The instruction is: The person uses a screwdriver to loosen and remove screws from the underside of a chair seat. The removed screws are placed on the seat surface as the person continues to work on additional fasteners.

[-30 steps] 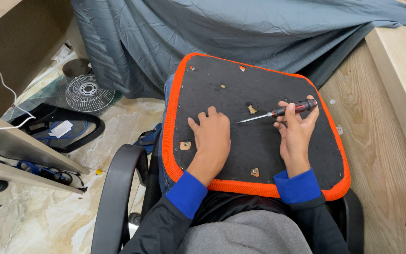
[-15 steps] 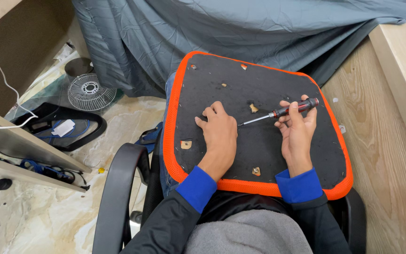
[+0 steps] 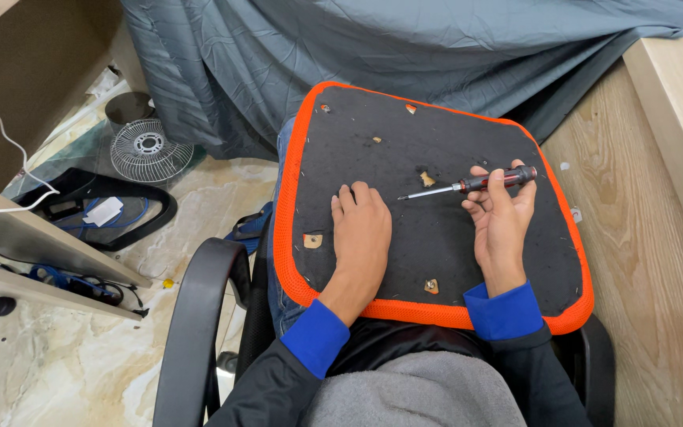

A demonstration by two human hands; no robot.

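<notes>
A chair seat pad (image 3: 436, 150) lies upside down on my lap, black underneath with an orange mesh rim and several small mounting holes. My left hand (image 3: 361, 229) rests flat on its black underside, fingers together, holding nothing. My right hand (image 3: 503, 217) holds a red-and-black-handled screwdriver (image 3: 468, 185) by the handle, its thin shaft pointing left, tip just above the pad near the middle.
A grey-blue cloth (image 3: 373, 47) is draped behind the pad. A black chair armrest (image 3: 199, 316) curves at my left. On the marble floor lie a white fan grille (image 3: 150, 149) and cables. A wooden surface (image 3: 650, 237) runs along the right.
The screwdriver has swung closer to level in my right hand. My left hand has stayed flat on the pad. The view shifted slightly.
</notes>
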